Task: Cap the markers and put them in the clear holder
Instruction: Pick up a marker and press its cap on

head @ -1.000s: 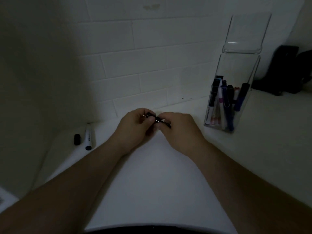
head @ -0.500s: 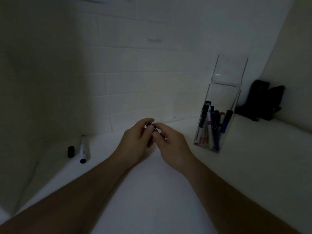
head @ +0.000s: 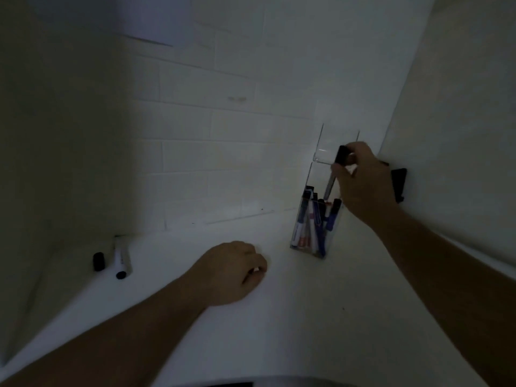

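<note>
One black-capped marker (head: 338,160) pinched in right hand (head: 363,185) grip over clear holder (head: 315,219) | left hand (head: 234,272) curled, empty.

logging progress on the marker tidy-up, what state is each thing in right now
right hand: shut on black-capped marker, lowering it into the holder
clear plastic holder: upright, holding several capped markers
white marker on counter: lying down, uncapped
loose black cap: beside it, off
left hand: loosely curled, resting on the counter
</note>
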The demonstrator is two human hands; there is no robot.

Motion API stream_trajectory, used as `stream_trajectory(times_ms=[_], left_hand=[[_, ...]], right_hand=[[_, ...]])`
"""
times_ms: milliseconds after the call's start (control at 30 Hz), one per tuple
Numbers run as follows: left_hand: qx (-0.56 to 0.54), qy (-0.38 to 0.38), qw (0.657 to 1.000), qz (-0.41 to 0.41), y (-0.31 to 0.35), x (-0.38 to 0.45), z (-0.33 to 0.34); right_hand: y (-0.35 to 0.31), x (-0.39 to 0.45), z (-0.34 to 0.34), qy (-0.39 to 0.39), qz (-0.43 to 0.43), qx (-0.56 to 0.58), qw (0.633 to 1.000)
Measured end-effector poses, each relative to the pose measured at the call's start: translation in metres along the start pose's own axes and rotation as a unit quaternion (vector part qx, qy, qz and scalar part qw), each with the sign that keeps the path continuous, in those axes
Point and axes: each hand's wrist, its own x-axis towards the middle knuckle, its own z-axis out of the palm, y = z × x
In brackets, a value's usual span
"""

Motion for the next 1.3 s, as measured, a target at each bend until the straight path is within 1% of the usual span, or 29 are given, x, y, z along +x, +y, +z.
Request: stream_trajectory(times_ms=[100, 233, 300, 400, 433, 467, 500, 567, 600, 633, 733, 800, 867, 933, 967, 1033, 1100, 1133, 1233, 1300], left_hand=[[0.005, 0.007, 1.000, 0.008, 0.002, 0.000, -0.002], [0.026, 0.010, 1.000, 0.010, 0.003, -0.002, -0.004], [0.030, 0.012, 0.999, 0.013, 0.002, -0.002, -0.004], [0.040, 0.019, 0.998, 0.032, 0.001, -0.001, -0.003], [0.044, 0.025, 0.998, 0.044, 0.001, -0.001, -0.002], [0.044, 0.030, 0.997, 0.052, 0.002, 0.000, -0.004], [0.046, 0.033, 0.997, 0.053, 0.002, 0.000, -0.007], [0.055, 0.050, 0.997, 0.036, -0.001, 0.003, -0.023], [0.044, 0.074, 0.996, 0.016, -0.004, 0.004, -0.036], [0.023, 0.105, 0.994, -0.014, -0.009, 0.003, -0.049], [-0.019, 0.210, 0.968, -0.133, -0.028, -0.009, -0.092], [-0.026, 0.261, 0.933, -0.244, -0.048, -0.030, -0.113], [-0.017, 0.284, 0.889, -0.359, -0.061, -0.052, -0.129], [0.021, 0.263, 0.857, -0.442, -0.064, -0.071, -0.140], [0.033, 0.237, 0.850, -0.470, -0.062, -0.079, -0.144], [0.038, 0.185, 0.845, -0.500, -0.054, -0.092, -0.150], [0.039, 0.146, 0.840, -0.521, -0.049, -0.100, -0.151], [0.038, 0.131, 0.837, -0.529, -0.049, -0.103, -0.150], [0.046, 0.092, 0.830, -0.549, -0.052, -0.108, -0.139], [0.095, 0.032, 0.821, -0.562, -0.058, -0.111, -0.129]], right_hand=[[0.017, -0.012, 0.010, -0.057, -0.009, -0.084, 0.995], [0.035, -0.021, 0.019, -0.122, -0.027, -0.249, 0.960], [0.043, -0.019, 0.019, -0.165, -0.029, -0.278, 0.946], [0.045, -0.012, 0.016, -0.211, -0.013, -0.267, 0.940], [0.042, -0.011, 0.016, -0.203, -0.009, -0.253, 0.946], [0.038, -0.012, 0.015, -0.178, -0.006, -0.233, 0.956], [0.032, -0.015, 0.016, -0.136, -0.013, -0.211, 0.968], [0.013, -0.027, 0.023, -0.059, -0.058, -0.159, 0.984], [0.001, -0.035, 0.031, -0.049, -0.085, -0.130, 0.987], [-0.011, -0.043, 0.043, -0.058, -0.103, -0.103, 0.988], [-0.044, -0.069, 0.092, -0.149, -0.124, -0.020, 0.981], [-0.072, -0.090, 0.127, -0.211, -0.142, 0.042, 0.966], [-0.106, -0.109, 0.156, -0.282, -0.151, 0.091, 0.943], [-0.139, -0.126, 0.187, -0.345, -0.166, 0.112, 0.917], [-0.155, -0.133, 0.201, -0.376, -0.170, 0.108, 0.904], [-0.178, -0.143, 0.223, -0.426, -0.178, 0.061, 0.885], [-0.189, -0.146, 0.231, -0.450, -0.175, 0.008, 0.876], [-0.191, -0.146, 0.232, -0.448, -0.174, -0.015, 0.877], [-0.178, -0.137, 0.220, -0.373, -0.185, -0.066, 0.907], [-0.152, -0.129, 0.208, -0.345, -0.158, -0.078, 0.922]])
